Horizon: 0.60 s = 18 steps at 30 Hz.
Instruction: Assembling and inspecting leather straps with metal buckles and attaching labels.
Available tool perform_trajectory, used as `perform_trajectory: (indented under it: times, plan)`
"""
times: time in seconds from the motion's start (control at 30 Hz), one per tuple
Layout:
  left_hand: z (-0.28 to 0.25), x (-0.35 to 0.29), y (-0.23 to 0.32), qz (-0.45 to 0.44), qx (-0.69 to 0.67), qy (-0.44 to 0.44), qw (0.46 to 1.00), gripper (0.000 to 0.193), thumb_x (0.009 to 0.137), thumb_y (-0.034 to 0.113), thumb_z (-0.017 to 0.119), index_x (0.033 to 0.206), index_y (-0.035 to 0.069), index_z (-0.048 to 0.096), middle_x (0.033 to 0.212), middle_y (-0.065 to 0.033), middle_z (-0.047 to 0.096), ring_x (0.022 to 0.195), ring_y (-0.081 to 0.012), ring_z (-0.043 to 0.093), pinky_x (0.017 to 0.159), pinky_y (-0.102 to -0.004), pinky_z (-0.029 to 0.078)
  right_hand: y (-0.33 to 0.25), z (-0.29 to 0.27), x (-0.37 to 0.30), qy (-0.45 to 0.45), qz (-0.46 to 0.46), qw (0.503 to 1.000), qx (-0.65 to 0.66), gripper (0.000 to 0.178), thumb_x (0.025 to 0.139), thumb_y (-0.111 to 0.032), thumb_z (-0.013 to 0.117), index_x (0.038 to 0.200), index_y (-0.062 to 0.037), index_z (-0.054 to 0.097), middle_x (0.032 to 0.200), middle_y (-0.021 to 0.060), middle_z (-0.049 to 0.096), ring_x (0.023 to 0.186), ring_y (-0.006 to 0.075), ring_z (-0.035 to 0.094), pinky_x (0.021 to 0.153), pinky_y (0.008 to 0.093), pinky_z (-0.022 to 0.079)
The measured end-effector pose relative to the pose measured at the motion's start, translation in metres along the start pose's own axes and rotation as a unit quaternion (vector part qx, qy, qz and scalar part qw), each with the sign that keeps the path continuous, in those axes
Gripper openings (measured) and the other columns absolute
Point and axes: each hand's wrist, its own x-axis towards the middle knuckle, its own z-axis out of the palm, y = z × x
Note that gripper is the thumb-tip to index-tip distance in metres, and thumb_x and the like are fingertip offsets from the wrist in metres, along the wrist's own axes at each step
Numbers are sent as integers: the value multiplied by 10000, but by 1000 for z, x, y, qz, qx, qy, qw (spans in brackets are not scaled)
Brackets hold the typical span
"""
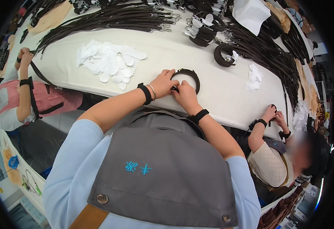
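A dark brown strap wound into a ring-shaped coil (pixel 197 79) is at the near side of the white-covered table, directly in front of me. My left hand (pixel 162 84) is closed on the coil's left side, its fingers bent round the edge. My right hand (pixel 186 96) pinches the coil's near left part, close to the left fingertips. Between the two hands a short dark piece of strap shows; its end is hidden by the fingers. To the left of my hands lies a loose pile of white paper tags (pixel 111 64) with rounded ends.
Another strap coil (pixel 223 56) with a white tag lies ahead right, near stacked coils (pixel 202 36). Long dark straps (pixel 113 19) with metal clasps spread along the far side. A smaller tag pile (pixel 254 78) lies right. Co-workers handle straps at left (pixel 24 59) and right (pixel 273 114).
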Motion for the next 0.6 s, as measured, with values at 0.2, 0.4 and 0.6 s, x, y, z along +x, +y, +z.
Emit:
perform_trajectory:
  times: [0.2, 0.4, 0.6]
  plan:
    - [-4, 7, -21, 35, -12, -28, 999, 301, 652, 118, 764, 942, 111, 684, 1368, -196, 448, 1219, -371, 439, 1019, -395, 421, 8, -5, 10, -43, 44, 989, 136, 183, 792, -135, 691, 890, 20, 687, 842, 174, 595, 703, 312, 610, 659, 391, 510]
    - [-20, 13, -22, 90, 9, -62, 994, 216, 666, 130, 755, 870, 108, 690, 1362, -191, 461, 1206, -355, 460, 1007, -379, 433, 43, -24, 6, 120, 50, 966, 223, 134, 820, -105, 666, 871, 19, 666, 847, 153, 606, 682, 276, 620, 632, 346, 510]
    - [-21, 15, -31, 105, 19, -71, 992, 186, 681, 135, 743, 856, 101, 689, 1369, -193, 458, 1210, -353, 464, 1002, -376, 437, 21, -34, -6, 8, -62, 989, 136, 207, 781, -162, 722, 872, 8, 647, 847, 138, 609, 741, 289, 601, 677, 381, 498]
